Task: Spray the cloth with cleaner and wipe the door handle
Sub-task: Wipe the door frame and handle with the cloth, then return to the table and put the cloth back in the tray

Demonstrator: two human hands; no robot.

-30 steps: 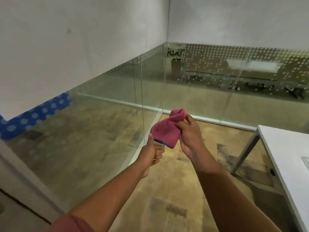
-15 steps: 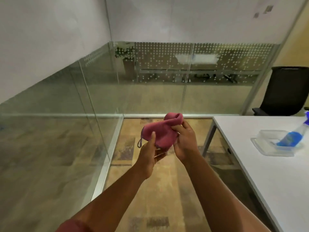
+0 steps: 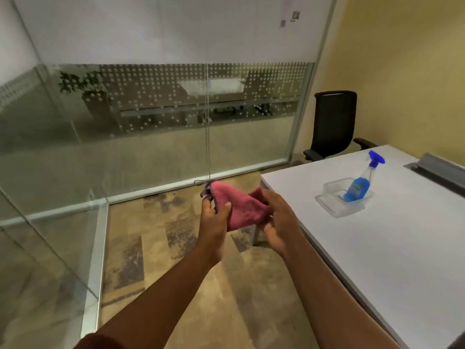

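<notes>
A pink cloth [image 3: 239, 207] with a grey edge and a small loop is held in front of me, above the floor. My left hand [image 3: 215, 217] pinches its left edge with the thumb on top. My right hand [image 3: 278, 217] grips its right end. A spray bottle [image 3: 359, 183] with blue liquid and a blue trigger head leans in a clear plastic tray [image 3: 334, 210] on the white table [image 3: 390, 260] to the right of my hands. No door handle is in view.
Glass partition walls [image 3: 151, 134] with frosted dot bands close off the left and far sides. A black office chair [image 3: 332, 124] stands at the table's far end against a yellow wall. A grey cable box [image 3: 437, 170] sits on the table's far right. Patterned carpet [image 3: 176, 260] lies below.
My view has swung to the right, bringing the table, tray, spray bottle and chair into view. Both hands kept the cloth and spread it out sideways between them.
</notes>
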